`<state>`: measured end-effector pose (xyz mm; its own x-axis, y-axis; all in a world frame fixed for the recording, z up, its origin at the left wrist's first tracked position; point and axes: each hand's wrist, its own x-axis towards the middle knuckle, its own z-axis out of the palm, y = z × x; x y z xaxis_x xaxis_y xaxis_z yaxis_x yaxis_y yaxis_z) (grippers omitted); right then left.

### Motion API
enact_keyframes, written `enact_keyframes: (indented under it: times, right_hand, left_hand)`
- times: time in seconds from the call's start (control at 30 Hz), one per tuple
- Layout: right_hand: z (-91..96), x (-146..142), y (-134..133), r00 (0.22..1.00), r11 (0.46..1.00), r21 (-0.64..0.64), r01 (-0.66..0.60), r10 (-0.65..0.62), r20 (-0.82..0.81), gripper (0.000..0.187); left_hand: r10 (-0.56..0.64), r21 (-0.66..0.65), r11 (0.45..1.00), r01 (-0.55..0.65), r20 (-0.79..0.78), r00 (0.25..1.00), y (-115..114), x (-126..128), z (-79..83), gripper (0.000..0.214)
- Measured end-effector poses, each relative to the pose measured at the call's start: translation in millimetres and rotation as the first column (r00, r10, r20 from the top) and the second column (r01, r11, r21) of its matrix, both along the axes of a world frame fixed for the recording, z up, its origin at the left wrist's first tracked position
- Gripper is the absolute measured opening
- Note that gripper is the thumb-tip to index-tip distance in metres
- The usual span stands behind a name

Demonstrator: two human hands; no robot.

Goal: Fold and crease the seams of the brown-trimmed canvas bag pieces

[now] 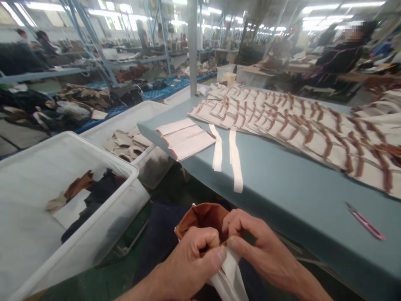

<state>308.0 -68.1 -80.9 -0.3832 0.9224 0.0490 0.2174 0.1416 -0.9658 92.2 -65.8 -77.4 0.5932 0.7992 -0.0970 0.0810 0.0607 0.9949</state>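
Low in the head view, in front of the table edge, my left hand and my right hand pinch a fabric piece with a cream outside and a rust-brown inside. Thumbs and bent fingers of both hands meet close together at its edge. The brown side curves open behind my fingers, and the cream part hangs below them. What lies exactly between the fingertips is hidden. On the table in front lie two cream strips and a small stack of cream panels with brown edges.
Long overlapping rows of cream and brown pieces cover the back of the blue-green table. Pink-handled thread snips lie at the right. White bins with fabric scraps stand at the left. A person sits at the back right.
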Motion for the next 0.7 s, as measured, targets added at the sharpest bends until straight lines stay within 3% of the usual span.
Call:
enact_keyframes:
  times: [0.33, 0.7]
  right_hand:
    - [-7.6, -10, 1, 0.998, 0.998, -0.059, -0.015, 0.011, -0.065, 0.033]
    - [-4.2, -10, -1, 0.998, 0.971, -0.232, -0.06, 0.066, 0.022, 0.029]
  left_hand:
    - [0.042, -0.054, 0.998, -0.041, 0.014, 0.999, 0, -6, -0.2, 0.051]
    - [0.057, -0.081, 0.995, -0.06, -0.035, 0.998, 1, -4, -0.9, 0.047]
